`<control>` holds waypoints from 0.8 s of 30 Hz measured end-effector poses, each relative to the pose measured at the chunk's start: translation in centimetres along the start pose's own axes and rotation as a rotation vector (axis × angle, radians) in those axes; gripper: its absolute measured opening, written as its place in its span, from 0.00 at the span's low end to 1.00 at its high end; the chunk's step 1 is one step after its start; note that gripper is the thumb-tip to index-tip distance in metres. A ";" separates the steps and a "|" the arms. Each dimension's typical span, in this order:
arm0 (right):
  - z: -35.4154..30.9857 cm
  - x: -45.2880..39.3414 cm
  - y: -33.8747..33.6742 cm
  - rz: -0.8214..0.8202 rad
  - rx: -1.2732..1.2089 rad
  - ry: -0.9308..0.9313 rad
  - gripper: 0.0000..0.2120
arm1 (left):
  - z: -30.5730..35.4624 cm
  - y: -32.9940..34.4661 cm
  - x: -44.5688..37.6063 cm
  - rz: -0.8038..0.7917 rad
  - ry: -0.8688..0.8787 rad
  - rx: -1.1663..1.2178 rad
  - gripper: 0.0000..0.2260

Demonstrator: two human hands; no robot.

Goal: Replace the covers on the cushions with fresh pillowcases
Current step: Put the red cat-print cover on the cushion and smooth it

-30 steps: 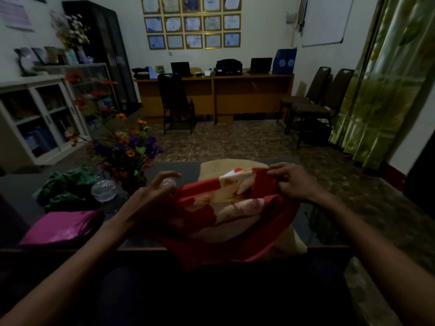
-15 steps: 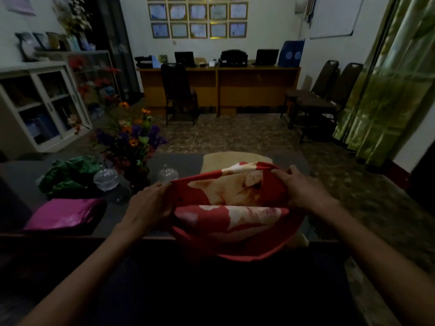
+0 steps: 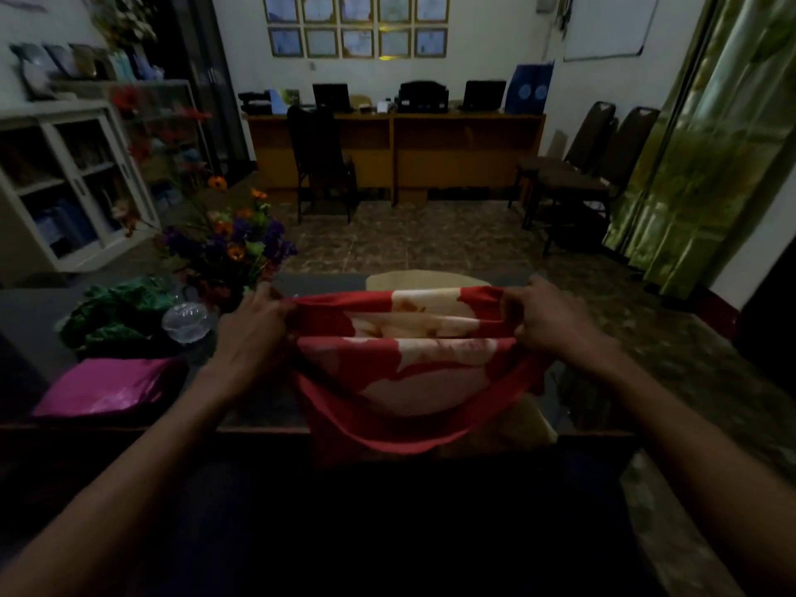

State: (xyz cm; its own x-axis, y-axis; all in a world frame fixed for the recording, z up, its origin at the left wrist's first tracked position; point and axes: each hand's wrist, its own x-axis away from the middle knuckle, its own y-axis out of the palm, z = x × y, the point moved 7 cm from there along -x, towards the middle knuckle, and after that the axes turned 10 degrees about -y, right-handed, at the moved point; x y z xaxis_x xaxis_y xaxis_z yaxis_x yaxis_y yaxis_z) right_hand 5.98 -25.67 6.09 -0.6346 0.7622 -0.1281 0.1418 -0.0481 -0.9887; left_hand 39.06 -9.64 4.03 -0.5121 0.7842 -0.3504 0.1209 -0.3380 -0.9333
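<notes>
While two hands each grip one red pillowcase | one cushion behind.

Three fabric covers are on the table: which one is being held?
The red and cream pillowcase, stretched open between the left hand and right hand. The green cloth and magenta cover lie untouched at left.

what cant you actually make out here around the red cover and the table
Head view only:
- Tan cushion: mostly hidden behind the red-and-cream patterned pillowcase.
- Fingertips of left hand and right hand: buried in the cloth.
- Framed wall certificates: print too small.
- Crumpled green cloth: too dark to identify.
</notes>
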 end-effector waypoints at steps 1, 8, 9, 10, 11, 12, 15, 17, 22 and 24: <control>0.0 -0.8 -1.7 0.044 0.001 0.014 0.15 | 0.3 -1.8 -1.8 0.048 -0.035 0.020 0.13; 0.4 -7.5 -13.0 0.356 0.046 0.060 0.14 | 5.2 -12.5 -15.3 0.330 -0.042 0.075 0.12; 1.0 -8.9 -13.8 0.363 0.067 0.081 0.15 | 5.9 -12.9 -17.2 0.350 -0.032 0.039 0.12; 1.7 -10.5 -14.3 0.358 0.086 0.105 0.15 | 6.6 -12.9 -19.3 0.363 -0.029 0.012 0.11; 2.5 -12.2 -14.4 0.348 0.104 0.123 0.14 | 7.4 -12.7 -21.3 0.368 -0.028 -0.009 0.11; 3.2 -14.1 -14.2 0.333 0.120 0.136 0.12 | 8.2 -12.1 -23.4 0.361 -0.026 -0.027 0.12; 5.8 -19.9 -12.6 0.304 0.128 0.155 0.11 | 10.3 -9.5 -29.6 0.341 -0.028 -0.064 0.13; 7.7 -23.9 -11.3 0.306 0.123 0.159 0.11 | 11.5 -7.4 -33.7 0.314 -0.031 -0.098 0.13; 11.8 -33.4 -9.4 0.425 0.182 0.105 0.05 | 13.5 -3.8 -43.2 0.320 -0.033 -0.008 0.11; 13.3 -36.6 -9.3 0.470 0.191 0.084 0.04 | 13.9 -2.8 -46.4 0.362 -0.017 0.095 0.11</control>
State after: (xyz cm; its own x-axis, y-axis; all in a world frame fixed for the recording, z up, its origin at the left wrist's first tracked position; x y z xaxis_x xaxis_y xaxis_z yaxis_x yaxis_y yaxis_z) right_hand 17.83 -61.68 18.90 -0.4708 0.6789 -0.5635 0.2512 -0.5091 -0.8233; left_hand 50.64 -52.34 24.04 -0.4652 0.5966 -0.6540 0.2177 -0.6390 -0.7377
